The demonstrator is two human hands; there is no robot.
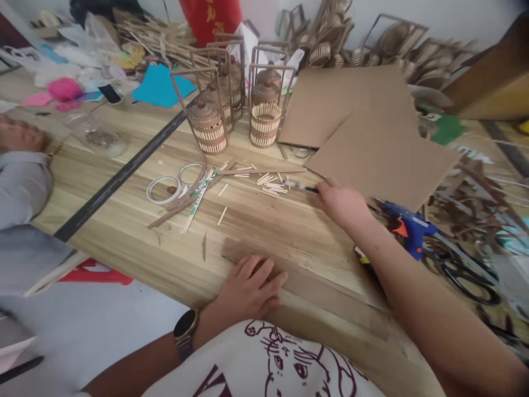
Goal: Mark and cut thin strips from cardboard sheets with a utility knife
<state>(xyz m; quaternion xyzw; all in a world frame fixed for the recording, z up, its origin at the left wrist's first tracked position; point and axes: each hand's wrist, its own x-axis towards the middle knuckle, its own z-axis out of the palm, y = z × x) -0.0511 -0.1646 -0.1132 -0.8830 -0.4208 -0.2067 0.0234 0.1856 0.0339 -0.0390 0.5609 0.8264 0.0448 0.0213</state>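
Observation:
My left hand [252,284], with a watch on its wrist, lies with fingers spread on a long flat brown strip [314,286] along the near table edge. Farther forward, my right hand [341,204] is closed around a slim pen-like tool [306,188], dark near the fingers and pale at its blurred tip; its kind is unclear. That tip is beside a loose pile of short pale sticks [273,186]. To the left are rolls of tape [163,190], thin brown strips [177,209] and a green-and-white strip [200,198].
Small lantern-like stick baskets [209,129] with tall handles stand at the back. Cardboard sheets [363,143] lie behind my right hand, with a blue glue gun [413,226] and black scissors [471,281] to the right. Another person's arm [22,187] rests at left.

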